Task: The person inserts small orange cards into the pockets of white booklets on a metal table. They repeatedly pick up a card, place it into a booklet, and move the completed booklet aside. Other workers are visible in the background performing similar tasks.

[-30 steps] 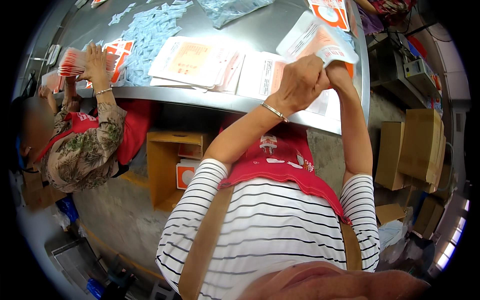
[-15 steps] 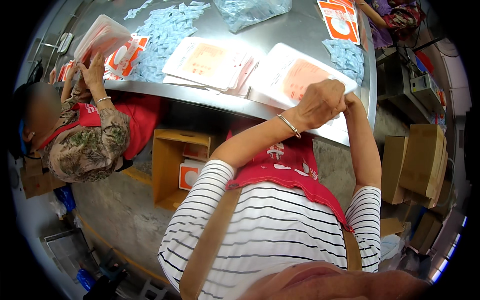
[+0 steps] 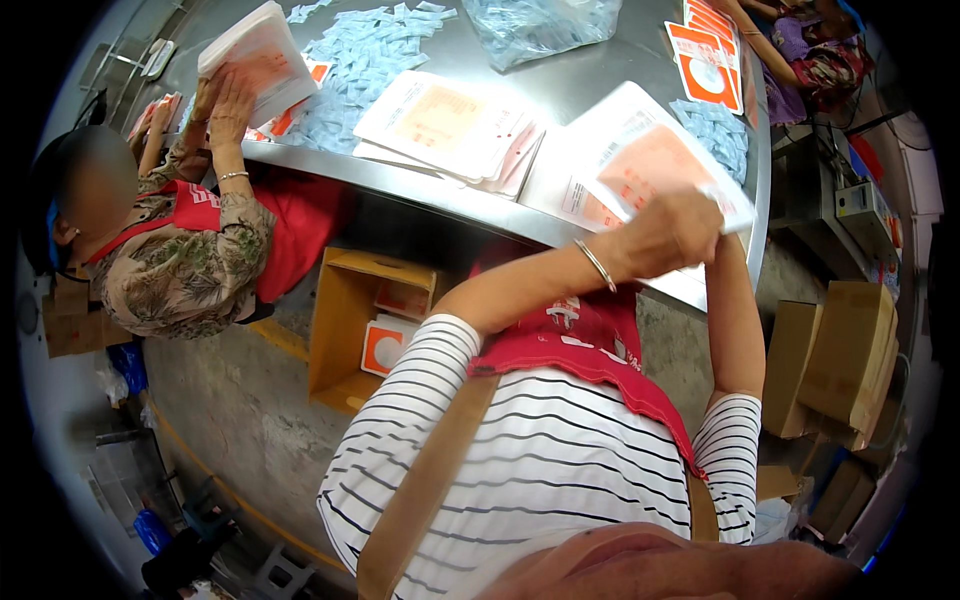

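A flat white bag (image 3: 672, 165) with orange print is tilted up over the near right edge of the metal table (image 3: 478, 208). My left hand (image 3: 680, 232), with a bangle on its wrist, is closed at the bag's near right corner and slightly blurred. My right hand (image 3: 728, 240) meets it there, its fingers hidden behind the left hand and the bag. Another similar printed bag (image 3: 567, 195) lies underneath. To the left, a stack of these bags (image 3: 440, 122) rests at the table's edge. Small light-blue sachets (image 3: 712, 135) are heaped beyond my hands.
A larger spread of blue sachets (image 3: 375, 45) and a clear plastic bag (image 3: 540, 25) are farther back. A co-worker at left holds a bag stack (image 3: 262, 65); another person's arm (image 3: 765, 45) reaches in at far right. An open carton (image 3: 335, 330) stands below the table, cardboard boxes (image 3: 845, 350) at right.
The bag at my hands has risen and tilted up off the one beneath. Both hands have shifted slightly right and nearer. The co-worker at left has turned their bag stack more upright.
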Available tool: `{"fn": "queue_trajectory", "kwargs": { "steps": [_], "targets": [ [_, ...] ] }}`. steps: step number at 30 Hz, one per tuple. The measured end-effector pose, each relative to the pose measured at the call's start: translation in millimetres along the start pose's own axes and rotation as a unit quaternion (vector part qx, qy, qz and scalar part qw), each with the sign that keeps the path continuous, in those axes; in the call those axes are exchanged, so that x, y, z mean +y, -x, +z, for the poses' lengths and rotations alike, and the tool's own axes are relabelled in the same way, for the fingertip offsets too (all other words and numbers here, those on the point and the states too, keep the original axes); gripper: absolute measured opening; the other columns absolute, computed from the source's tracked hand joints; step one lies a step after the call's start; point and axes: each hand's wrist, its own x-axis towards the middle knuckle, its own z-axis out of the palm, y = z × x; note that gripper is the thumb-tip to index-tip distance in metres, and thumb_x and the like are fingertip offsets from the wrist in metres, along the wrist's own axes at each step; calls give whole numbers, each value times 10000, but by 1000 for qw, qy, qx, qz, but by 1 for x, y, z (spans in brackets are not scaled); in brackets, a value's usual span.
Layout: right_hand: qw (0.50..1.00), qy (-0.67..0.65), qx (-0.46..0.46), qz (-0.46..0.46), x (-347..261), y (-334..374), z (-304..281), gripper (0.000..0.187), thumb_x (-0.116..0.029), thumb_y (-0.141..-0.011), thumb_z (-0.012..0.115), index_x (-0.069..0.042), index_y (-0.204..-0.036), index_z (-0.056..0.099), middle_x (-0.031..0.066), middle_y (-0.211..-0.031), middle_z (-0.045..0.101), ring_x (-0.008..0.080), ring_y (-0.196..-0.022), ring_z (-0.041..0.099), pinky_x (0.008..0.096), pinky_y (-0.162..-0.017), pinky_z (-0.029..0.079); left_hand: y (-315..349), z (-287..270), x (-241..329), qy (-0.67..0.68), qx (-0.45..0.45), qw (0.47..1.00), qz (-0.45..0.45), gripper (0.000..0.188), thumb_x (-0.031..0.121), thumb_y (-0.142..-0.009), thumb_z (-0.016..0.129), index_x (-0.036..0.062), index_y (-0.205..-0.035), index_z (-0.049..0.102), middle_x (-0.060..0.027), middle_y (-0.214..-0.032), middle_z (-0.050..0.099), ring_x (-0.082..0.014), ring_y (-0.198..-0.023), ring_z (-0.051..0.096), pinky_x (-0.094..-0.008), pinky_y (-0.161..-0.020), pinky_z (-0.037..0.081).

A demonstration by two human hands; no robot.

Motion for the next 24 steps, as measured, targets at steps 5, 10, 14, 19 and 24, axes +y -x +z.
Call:
{"fn": "queue_trajectory", "kwargs": {
  "steps": [5, 10, 14, 19, 24],
  "targets": [
    [994, 34, 93, -55, -51, 59, 81, 341, -175, -869, 489, -23, -1170, 440, 88, -1110, 503, 166, -993, 517, 254, -814, 449, 5, -5, -4, 11, 38, 998, -48, 105, 27, -669, 541, 8, -695, 440, -120, -635, 443, -286, -602, 489, -365, -544, 414],
    [984, 106, -55, -132, -80, 84, 122, 449, -1, -841, 447, -10, -1280, 353, 137, -1307, 368, 191, -1189, 388, 296, -948, 368, -14, -40, -28, -54, 80, 986, -138, 109, 62, -694, 545, 17, -699, 445, -135, -677, 464, -308, -654, 494, -389, -575, 418],
    [912, 274, -138, -272, -102, 142, 177, 444, 14, -849, 424, 36, -1285, 341, 147, -1357, 319, 229, -1265, 303, 319, -1011, 292, -13, -77, -68, -125, 148, 976, -99, 128, -10, -669, 574, 16, -654, 449, -134, -787, 533, -290, -772, 525, -361, -634, 415],
    [915, 287, -15, -284, -93, 134, 141, 295, -4, -850, 451, 16, -1134, 527, 125, -1113, 559, 195, -1067, 506, 307, -919, 399, -36, -170, -36, -349, 150, 924, -54, 24, -41, -676, 537, -34, -692, 521, -192, -1008, 579, -336, -923, 537, -394, -781, 424],
    [934, 276, 132, -185, -34, 82, 38, 331, 10, -831, 431, 12, -1152, 513, 104, -1144, 543, 192, -1052, 511, 296, -876, 432, 0, -175, -84, -418, -1, 907, -49, 56, -4, -647, 550, 24, -657, 502, -55, -990, 609, -252, -862, 546, -330, -728, 438]
  ]
}}
